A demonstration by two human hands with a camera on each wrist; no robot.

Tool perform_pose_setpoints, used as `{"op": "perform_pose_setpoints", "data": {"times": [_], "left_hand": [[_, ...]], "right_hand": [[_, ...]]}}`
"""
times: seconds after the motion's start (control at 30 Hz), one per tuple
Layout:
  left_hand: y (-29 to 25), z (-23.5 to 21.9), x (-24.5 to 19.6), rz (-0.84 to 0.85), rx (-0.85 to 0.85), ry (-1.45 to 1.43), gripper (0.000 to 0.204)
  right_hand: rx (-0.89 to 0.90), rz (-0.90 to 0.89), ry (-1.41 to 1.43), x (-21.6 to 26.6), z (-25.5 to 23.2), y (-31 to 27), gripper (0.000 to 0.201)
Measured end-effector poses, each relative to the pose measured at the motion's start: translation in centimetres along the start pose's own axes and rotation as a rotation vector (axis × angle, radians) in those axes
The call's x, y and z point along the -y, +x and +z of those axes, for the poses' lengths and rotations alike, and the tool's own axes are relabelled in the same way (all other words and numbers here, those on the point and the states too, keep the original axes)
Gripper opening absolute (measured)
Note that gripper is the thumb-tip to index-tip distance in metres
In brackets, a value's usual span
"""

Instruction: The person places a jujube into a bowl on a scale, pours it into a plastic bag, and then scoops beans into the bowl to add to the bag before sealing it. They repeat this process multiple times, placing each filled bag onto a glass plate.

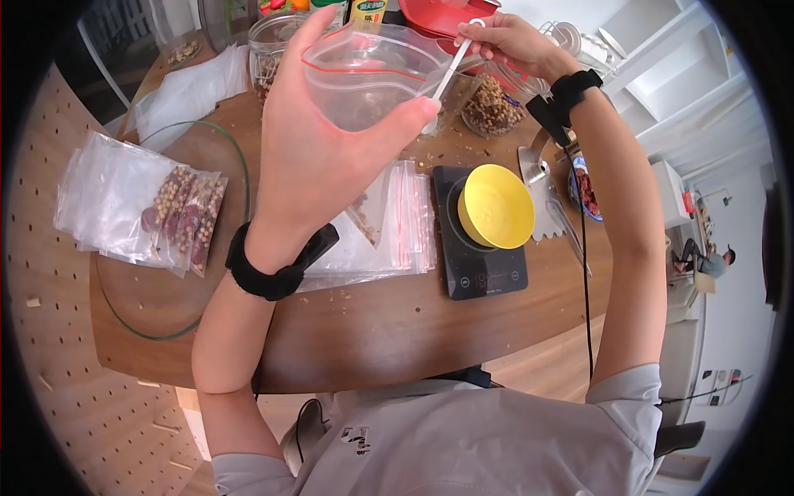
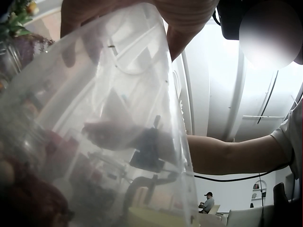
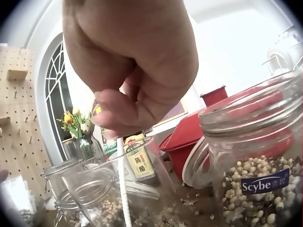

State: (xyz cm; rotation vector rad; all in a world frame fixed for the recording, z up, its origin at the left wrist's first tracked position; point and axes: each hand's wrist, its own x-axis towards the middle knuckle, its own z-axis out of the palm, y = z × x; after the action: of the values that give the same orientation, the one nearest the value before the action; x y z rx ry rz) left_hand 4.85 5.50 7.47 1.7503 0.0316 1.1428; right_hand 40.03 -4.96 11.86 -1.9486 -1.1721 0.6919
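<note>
My left hand [image 1: 318,157], thumb and fingers spread wide, holds up a clear zip bag [image 1: 364,70] with a red seal line. In the left wrist view the bag [image 2: 128,94] hangs from the fingers, and dark reddish pieces show blurred at lower left. My right hand [image 1: 513,41] pinches the top of a white long-handled spoon [image 1: 457,62]. The spoon slants down to beside my left thumb. In the right wrist view its ridged handle [image 3: 123,189] overlaps a clear glass jar [image 3: 156,179]; the spoon's lower end is out of frame there.
A yellow bowl [image 1: 496,207] sits on a black scale [image 1: 488,277]. Flat zip bags [image 1: 397,240] lie left of it, and filled bags [image 1: 141,207] farther left. A jar of round beige seeds [image 1: 492,107] stands behind the scale, a bowl of red pieces [image 1: 585,190] to the right.
</note>
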Motion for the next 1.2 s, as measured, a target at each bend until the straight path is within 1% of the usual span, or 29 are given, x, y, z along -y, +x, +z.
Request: {"op": "perform_pose_setpoints", "data": {"times": [0.03, 0.13, 0.23, 0.33, 0.43, 0.53, 0.6, 0.63, 0.7, 0.8, 0.97, 1.13, 1.2], "left_hand": [[0.0, 0.0, 0.0, 0.000, 0.001, -0.003, 0.087], [-0.1, 0.1, 0.1, -0.006, 0.005, -0.007, 0.087], [-0.1, 0.1, -0.1, -0.018, 0.009, -0.009, 0.087], [-0.1, 0.1, 0.0, -0.016, 0.005, -0.018, 0.086], [-0.1, 0.3, -0.2, -0.022, -0.002, -0.012, 0.086], [-0.1, 0.5, -0.5, -0.033, -0.020, -0.020, 0.085], [-0.1, 0.5, -0.4, -0.032, -0.020, -0.020, 0.085], [-0.1, 0.5, -0.4, -0.042, -0.016, -0.034, 0.089], [0.1, 0.4, -0.4, -0.058, -0.006, -0.062, 0.096], [0.1, 0.2, -0.1, -0.036, -0.005, -0.038, 0.096], [-0.2, 0.5, -0.2, -0.055, 0.013, -0.064, 0.096], [-0.3, 0.6, -0.4, -0.070, 0.030, -0.053, 0.096], [-0.4, 0.6, -0.4, -0.079, 0.034, -0.041, 0.095]], "right_hand": [[0.018, -0.001, -0.015, -0.4, -0.2, 0.1, 0.028], [0.051, -0.002, -0.051, 0.3, 0.0, -0.3, 0.028], [-0.059, -0.108, -0.169, 2.3, 1.0, -1.3, 0.023], [-0.173, 0.143, -0.222, 4.3, 1.7, -2.4, 0.027], [-0.218, 0.011, -0.084, 1.8, 1.9, -1.4, 0.027], [-0.149, 0.086, 0.008, -0.4, -0.3, -1.5, 0.028], [-0.197, 0.092, 0.084, -0.8, -1.1, -2.1, 0.028], [-0.224, 0.096, 0.123, -1.1, -1.4, -2.4, 0.027], [-0.277, 0.107, 0.154, 0.0, -1.0, -3.9, 0.026], [-0.344, 0.104, 0.259, 0.0, -1.2, -5.9, 0.025], [-0.463, 0.112, 0.489, -0.8, -1.5, -8.1, 0.026], [-0.591, 0.086, 0.674, -0.8, -0.5, -9.8, 0.025], [-0.546, 0.047, 0.691, -1.6, -1.0, -10.3, 0.023]]}}
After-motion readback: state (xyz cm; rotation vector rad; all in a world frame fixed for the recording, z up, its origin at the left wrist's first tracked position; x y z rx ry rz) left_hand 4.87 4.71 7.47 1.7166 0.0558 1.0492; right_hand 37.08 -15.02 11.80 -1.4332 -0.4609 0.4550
